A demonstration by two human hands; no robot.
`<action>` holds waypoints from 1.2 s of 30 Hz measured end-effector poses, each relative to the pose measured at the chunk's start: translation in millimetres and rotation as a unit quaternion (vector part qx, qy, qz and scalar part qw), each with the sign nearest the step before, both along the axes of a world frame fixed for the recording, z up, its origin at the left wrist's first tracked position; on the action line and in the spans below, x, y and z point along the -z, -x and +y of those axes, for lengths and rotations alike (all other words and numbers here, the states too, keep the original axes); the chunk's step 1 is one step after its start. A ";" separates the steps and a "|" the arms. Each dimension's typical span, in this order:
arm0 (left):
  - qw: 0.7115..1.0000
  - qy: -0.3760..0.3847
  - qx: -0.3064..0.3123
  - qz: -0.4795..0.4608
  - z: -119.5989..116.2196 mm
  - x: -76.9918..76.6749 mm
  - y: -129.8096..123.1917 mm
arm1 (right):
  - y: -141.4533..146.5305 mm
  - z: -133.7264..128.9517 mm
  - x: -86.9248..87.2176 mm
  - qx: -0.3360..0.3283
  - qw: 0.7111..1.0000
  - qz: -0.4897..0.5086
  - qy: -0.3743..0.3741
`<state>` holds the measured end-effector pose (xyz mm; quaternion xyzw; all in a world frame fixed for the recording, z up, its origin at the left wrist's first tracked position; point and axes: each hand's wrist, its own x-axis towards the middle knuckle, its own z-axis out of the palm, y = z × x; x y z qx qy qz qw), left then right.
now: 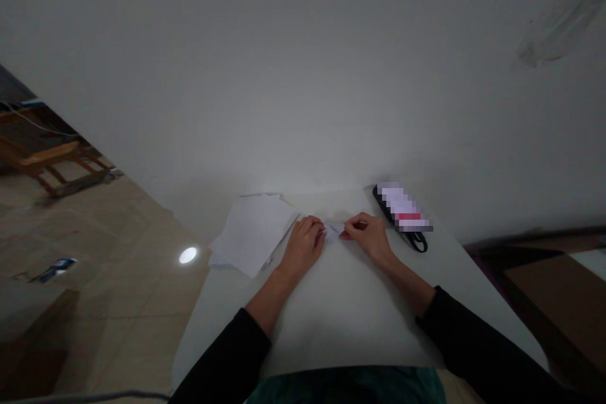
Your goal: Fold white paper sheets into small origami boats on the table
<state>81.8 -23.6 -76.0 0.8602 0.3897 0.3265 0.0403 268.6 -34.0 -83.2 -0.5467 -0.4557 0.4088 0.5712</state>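
Between my two hands, over the far half of the white table [331, 315], is a small piece of folded white paper [332, 232]. My left hand [305, 243] rests on the table with its fingers closed on the paper's left side. Thumb and fingers of my right hand [372, 237] pinch the paper's right end. Part of the paper is hidden behind the fingers. Just left of my left hand lies a loose pile of white paper sheets [255, 227], some askew and reaching past the table's left edge.
A phone [402, 208] with a blurred-out screen lies on a black strapped item [416, 241] at the back right. A wall [303, 76] borders the table's far side. Tiled floor [127, 290] and a wooden chair [57, 154] are at left; brown cardboard [558, 290] is at right.
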 end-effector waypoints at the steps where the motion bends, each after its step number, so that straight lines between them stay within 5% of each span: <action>1: 1.000 0.005 0.000 0.019 0.2 -0.5 0.6 | 1.1 -1.0 0.8 -0.003 1.000 -0.023 -0.016; 11: 0.998 0.010 0.023 0.054 1.2 0.0 1.6 | 12.1 -11.0 1.7 -0.004 0.990 -0.098 -0.105; 21: 0.995 0.053 -0.023 0.080 -2.5 -8.9 0.5 | 7.7 -1.4 6.0 -0.007 0.996 0.078 0.044; 36: 0.991 0.060 0.006 0.118 -4.0 -5.6 -2.9 | 9.8 -4.9 15.5 -0.045 0.999 0.001 -0.005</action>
